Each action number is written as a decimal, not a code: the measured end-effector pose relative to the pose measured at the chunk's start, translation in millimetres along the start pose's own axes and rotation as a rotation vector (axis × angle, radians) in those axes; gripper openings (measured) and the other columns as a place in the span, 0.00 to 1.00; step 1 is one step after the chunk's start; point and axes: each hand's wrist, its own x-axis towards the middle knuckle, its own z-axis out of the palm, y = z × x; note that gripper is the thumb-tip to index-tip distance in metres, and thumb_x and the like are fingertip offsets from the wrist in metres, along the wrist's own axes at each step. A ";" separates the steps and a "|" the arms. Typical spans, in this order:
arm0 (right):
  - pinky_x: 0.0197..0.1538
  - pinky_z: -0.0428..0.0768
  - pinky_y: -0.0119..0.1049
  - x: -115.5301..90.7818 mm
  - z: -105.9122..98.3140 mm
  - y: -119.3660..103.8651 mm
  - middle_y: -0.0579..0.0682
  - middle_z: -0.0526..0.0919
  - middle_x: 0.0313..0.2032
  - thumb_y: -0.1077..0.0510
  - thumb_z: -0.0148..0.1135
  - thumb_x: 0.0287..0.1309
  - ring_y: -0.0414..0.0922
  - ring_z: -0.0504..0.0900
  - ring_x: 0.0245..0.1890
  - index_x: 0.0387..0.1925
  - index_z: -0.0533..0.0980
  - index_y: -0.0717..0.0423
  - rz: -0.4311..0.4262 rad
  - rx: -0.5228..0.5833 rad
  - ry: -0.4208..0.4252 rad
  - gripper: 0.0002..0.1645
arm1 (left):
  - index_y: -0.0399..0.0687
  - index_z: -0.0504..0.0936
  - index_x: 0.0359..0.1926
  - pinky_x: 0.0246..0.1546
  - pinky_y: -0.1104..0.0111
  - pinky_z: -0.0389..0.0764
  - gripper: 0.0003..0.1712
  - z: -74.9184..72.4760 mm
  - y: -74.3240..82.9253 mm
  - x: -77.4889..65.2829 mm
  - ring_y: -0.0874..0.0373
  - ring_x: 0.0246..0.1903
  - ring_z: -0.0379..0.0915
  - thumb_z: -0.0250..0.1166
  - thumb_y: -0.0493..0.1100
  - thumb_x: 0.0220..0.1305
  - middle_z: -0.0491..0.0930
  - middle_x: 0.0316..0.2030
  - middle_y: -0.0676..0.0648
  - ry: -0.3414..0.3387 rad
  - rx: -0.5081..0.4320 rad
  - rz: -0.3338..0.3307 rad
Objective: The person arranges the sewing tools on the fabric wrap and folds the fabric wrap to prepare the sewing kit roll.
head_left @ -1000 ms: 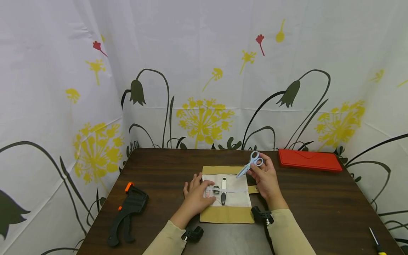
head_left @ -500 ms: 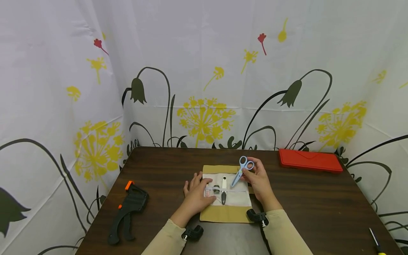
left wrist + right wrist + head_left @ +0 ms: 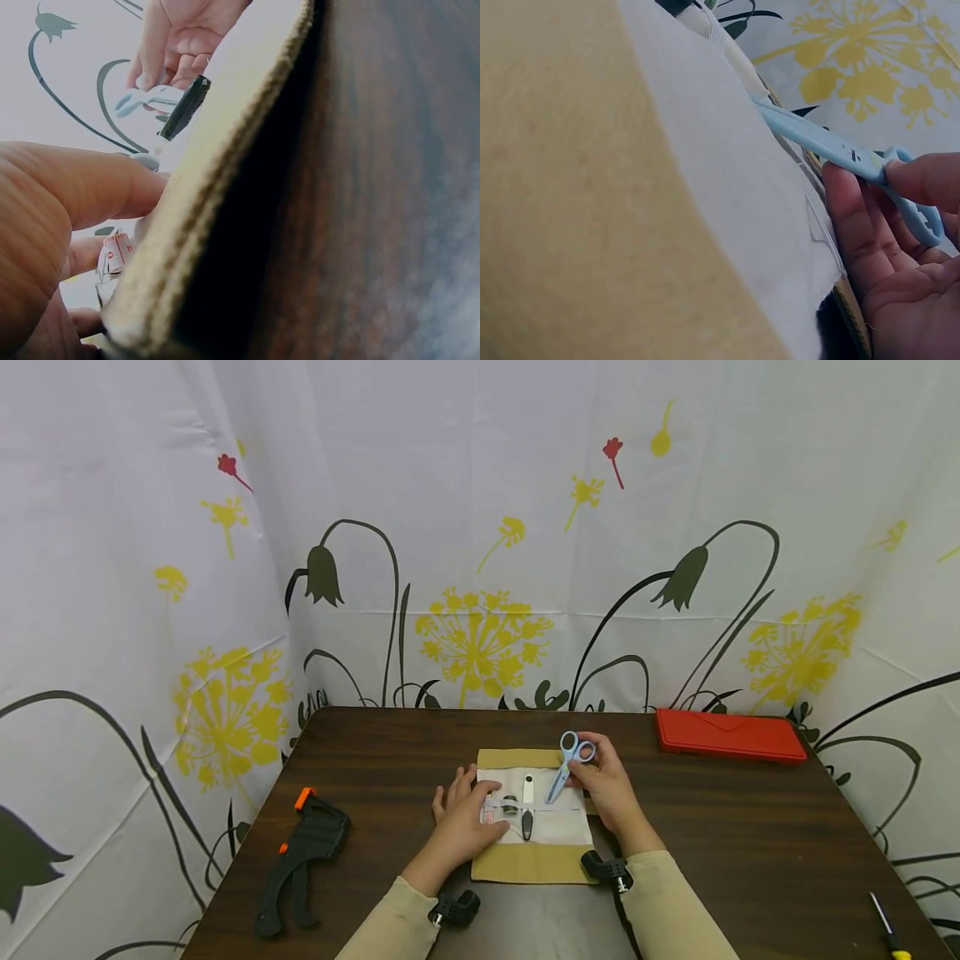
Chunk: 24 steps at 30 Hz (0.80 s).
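My right hand (image 3: 611,785) pinches a pair of light blue scissors (image 3: 561,781) by the handle loops, thumb on top. The blades point down and left, their tip right at the white elastic band of an unfolded tan sewing pouch (image 3: 534,866) with white lining. My left hand (image 3: 461,831) rests on the pouch's left side, thumb and forefinger spread over the lining. Between them, a small tape measure (image 3: 118,252) with red marks shows in the left wrist view. Under the band sit a dark green thread spool (image 3: 510,805) and a slim white-and-black tool (image 3: 527,810).
A black clamp (image 3: 303,860) with orange pads lies on the dark wooden table (image 3: 735,843) at the left. At the back right is a red case (image 3: 731,737). A screwdriver (image 3: 887,927) with a yellow-tipped handle lies front right. A flower-print curtain (image 3: 480,485) hangs behind.
My right hand has moved left and slightly down with the scissors, and their tip has come from the pouch's upper right to the elastic band. The left hand has stayed in place.
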 end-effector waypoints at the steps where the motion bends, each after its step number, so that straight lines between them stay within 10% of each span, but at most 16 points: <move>1: 0.44 0.91 0.34 0.3 0.0 0.1 0.51 0.66 0.47 0.74 0.60 0.74 0.42 0.84 0.41 0.75 0.65 0.54 0.001 -0.009 -0.005 0.35 | 0.52 0.81 0.69 0.78 0.28 0.31 0.35 0.3 0.0 0.2 0.33 0.87 0.38 0.79 0.49 0.61 0.51 0.86 0.33 -0.001 0.001 0.000; 24: 0.47 0.91 0.35 -2.0 0.2 -3.2 0.53 0.76 0.43 0.68 0.66 0.73 0.47 0.82 0.43 0.68 0.76 0.56 0.028 -0.177 -0.097 0.25 | 0.48 0.81 0.67 0.77 0.27 0.29 0.35 1.9 0.8 -0.1 0.28 0.86 0.39 0.79 0.45 0.58 0.53 0.85 0.29 0.031 -0.031 0.023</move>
